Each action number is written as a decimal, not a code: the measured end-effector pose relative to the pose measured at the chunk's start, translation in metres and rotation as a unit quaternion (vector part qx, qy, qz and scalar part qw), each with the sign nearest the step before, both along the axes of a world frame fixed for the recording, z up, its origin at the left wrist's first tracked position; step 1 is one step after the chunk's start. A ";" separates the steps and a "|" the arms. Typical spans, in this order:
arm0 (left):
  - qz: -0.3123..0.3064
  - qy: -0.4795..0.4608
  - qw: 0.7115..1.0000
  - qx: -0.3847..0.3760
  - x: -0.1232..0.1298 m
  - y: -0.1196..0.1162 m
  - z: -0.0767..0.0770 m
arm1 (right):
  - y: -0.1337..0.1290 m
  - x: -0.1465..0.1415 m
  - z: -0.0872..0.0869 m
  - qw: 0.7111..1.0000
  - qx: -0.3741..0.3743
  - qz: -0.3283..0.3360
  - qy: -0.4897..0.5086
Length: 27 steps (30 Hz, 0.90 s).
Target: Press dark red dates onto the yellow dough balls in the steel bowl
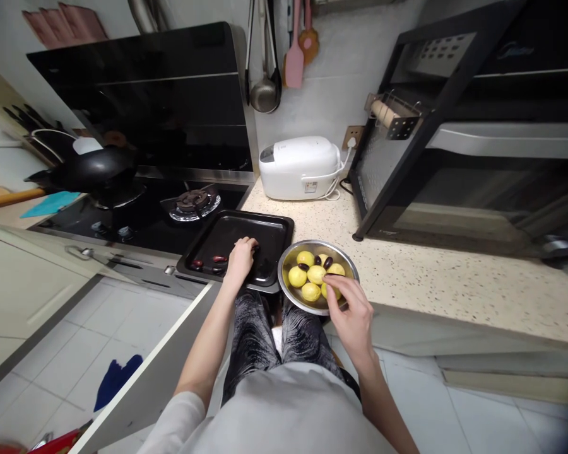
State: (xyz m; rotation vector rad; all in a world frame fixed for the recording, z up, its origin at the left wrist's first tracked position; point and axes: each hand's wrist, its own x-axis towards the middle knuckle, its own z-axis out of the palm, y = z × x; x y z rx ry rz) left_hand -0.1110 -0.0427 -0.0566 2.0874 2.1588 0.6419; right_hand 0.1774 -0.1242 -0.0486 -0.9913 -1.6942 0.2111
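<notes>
Dark oval pieces lie in two places: a few sit toward 8 o'clock on the black tray, and three more rest among the yellow balls in the metal bowl. The left hand is over the tray's middle with its fingers bent down and a dark piece at their tips; whether it grips that piece, I cannot tell. The right hand reaches into the bowl from 4 o'clock, thumb and forefinger brought close together above the yellow balls; what is between them is too small to tell. The bowl stands just beside the tray, at its 4 o'clock, on the speckled bench. At 12 o'clock from the bowl, a white rice cooker sits against the wall, its cord leading to a socket. A black oven stands at 2 o'clock. From the tray, a gas burner is at 10 o'clock, with a black wok beyond it at 9 o'clock. A ladle and a pink spatula hang on the wall past the tray, toward 1 o'clock.
</notes>
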 end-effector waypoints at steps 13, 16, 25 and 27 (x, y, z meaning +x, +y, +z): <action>-0.200 -0.200 0.954 0.097 0.096 -0.069 0.032 | -0.001 0.000 0.000 1.000 -0.010 -0.008 -0.008; -0.223 -0.176 0.956 0.077 0.107 -0.070 0.024 | -0.002 0.002 0.001 1.000 -0.014 -0.013 -0.009; -0.206 -0.125 0.970 0.043 0.110 -0.071 0.018 | -0.002 0.003 -0.001 1.000 -0.015 -0.016 -0.009; -0.205 -0.124 0.970 0.040 0.110 -0.071 0.019 | -0.002 0.003 -0.002 1.000 -0.014 -0.012 -0.012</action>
